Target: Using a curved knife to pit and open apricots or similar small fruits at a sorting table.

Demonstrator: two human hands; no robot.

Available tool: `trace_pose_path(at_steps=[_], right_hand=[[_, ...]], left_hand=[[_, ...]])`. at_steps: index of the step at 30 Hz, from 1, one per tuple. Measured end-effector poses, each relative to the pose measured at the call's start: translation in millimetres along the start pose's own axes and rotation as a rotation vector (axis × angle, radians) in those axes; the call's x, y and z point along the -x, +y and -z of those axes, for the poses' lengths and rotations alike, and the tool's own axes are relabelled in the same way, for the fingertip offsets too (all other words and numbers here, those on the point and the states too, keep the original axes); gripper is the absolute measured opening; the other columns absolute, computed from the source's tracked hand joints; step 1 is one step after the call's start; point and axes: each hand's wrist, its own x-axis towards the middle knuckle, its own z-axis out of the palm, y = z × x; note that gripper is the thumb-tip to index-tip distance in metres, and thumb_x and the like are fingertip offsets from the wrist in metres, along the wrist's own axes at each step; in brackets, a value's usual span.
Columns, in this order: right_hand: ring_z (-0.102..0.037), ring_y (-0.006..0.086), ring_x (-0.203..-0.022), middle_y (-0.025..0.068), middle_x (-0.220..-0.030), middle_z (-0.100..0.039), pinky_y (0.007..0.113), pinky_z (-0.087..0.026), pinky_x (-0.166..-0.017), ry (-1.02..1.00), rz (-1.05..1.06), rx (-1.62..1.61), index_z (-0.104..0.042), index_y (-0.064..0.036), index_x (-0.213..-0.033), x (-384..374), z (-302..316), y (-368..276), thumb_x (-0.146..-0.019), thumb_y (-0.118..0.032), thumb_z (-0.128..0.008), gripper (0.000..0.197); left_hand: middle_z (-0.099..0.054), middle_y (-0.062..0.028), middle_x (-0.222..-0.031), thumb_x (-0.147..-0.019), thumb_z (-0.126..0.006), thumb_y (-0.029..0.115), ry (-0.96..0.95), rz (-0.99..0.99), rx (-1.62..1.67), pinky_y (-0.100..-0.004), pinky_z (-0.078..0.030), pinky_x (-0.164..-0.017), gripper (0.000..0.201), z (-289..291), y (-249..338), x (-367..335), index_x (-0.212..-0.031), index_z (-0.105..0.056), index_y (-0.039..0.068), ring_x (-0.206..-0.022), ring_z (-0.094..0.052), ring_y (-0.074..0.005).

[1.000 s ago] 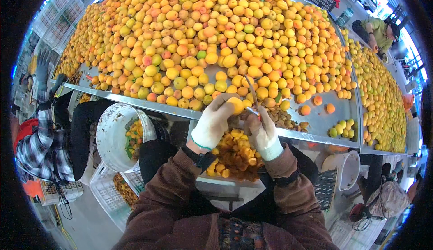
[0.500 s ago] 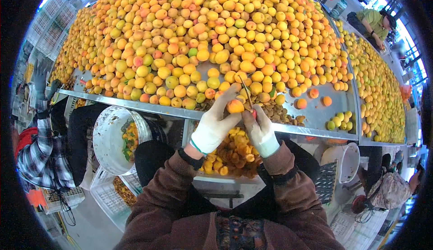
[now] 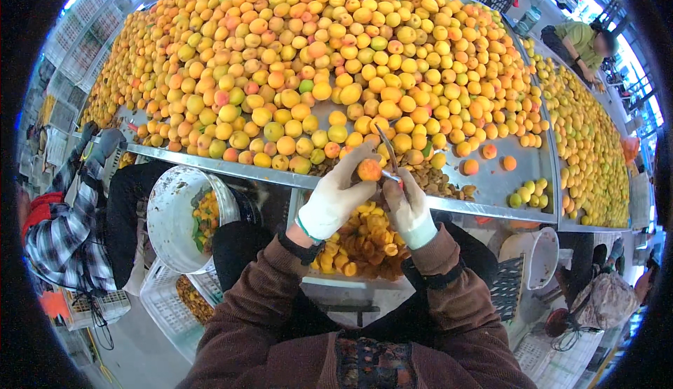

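White gloves with bare-looking fingertips cover both my hands. Between its thumb and fingers, my left hand grips an orange apricot. My right hand is closed on a small knife with a reddish handle, its curved blade pointing up and away just right of the fruit. Both hands are over the near edge of a metal table heaped with whole apricots. Below them, in front of my lap, a crate holds split apricot halves. Brown scraps lie on the table beyond my right hand.
To the left stands a white bucket with fruit and leaves inside, above a white crate. Another white bucket is at the right. A person in a plaid sleeve sits at left; another in green is at far right.
The knife blade has tipped away from the apricot, and a gap now shows between my hands. The apricot sits slightly turned in my left hand. The plaid-sleeved person's arm has lowered.
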Motion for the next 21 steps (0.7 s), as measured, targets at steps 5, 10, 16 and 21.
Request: trace_pose_path(at_steps=[5, 10, 16, 21], right_hand=[[-0.06, 0.0238, -0.07, 0.0168, -0.074, -0.058, 0.035, -0.047, -0.066, -0.044, 0.087, 0.208, -0.053, -0.0023, -0.104, 8.1, 1.6, -14.5, -0.095, -0.02, -0.056, 0.02], [-0.061, 0.0421, -0.077, 0.0255, -0.077, -0.059, 0.042, -0.047, -0.066, -0.111, 0.071, 0.353, -0.049, -0.002, -0.099, 10.2, -0.9, -16.1, -0.094, -0.021, -0.056, 0.021], [-0.06, 0.045, -0.077, 0.0254, -0.077, -0.058, 0.044, -0.047, -0.065, -0.056, 0.062, 0.389, -0.049, -0.0013, -0.099, 13.2, -6.1, -12.4, -0.092, -0.019, -0.057, 0.021], [-0.059, 0.0463, -0.076, 0.0258, -0.076, -0.057, 0.045, -0.047, -0.065, -0.025, 0.091, 0.387, -0.049, 0.0003, -0.1, 18.8, -12.0, -10.1, -0.09, -0.014, -0.056, 0.019]], left_hand=[[-0.062, -0.008, -0.111, -0.088, -0.059, 0.015, -0.021, 0.1, -0.199, -0.027, -0.045, -0.09, 0.042, 6.3, 15.4, -1.6, -0.126, -0.054, -0.002, -0.102, -0.057, -0.0131], [-0.064, -0.0077, -0.099, -0.086, -0.063, 0.019, 0.029, 0.061, -0.171, -0.0255, -0.048, -0.08, 0.042, 10.0, 5.3, -2.7, -0.123, -0.057, 0.0, -0.089, -0.059, -0.0109], [-0.064, -0.0074, -0.096, -0.086, -0.065, 0.018, 0.037, 0.057, -0.222, -0.0253, -0.048, -0.078, 0.04, 8.3, 11.7, -0.9, -0.121, -0.059, 0.0, -0.085, -0.059, -0.01], [-0.064, -0.0069, -0.097, -0.085, -0.065, 0.017, 0.01, 0.043, -0.412, -0.0255, -0.049, -0.078, 0.039, 10.5, 25.4, 0.1, -0.121, -0.059, 0.001, -0.085, -0.059, -0.0101]])
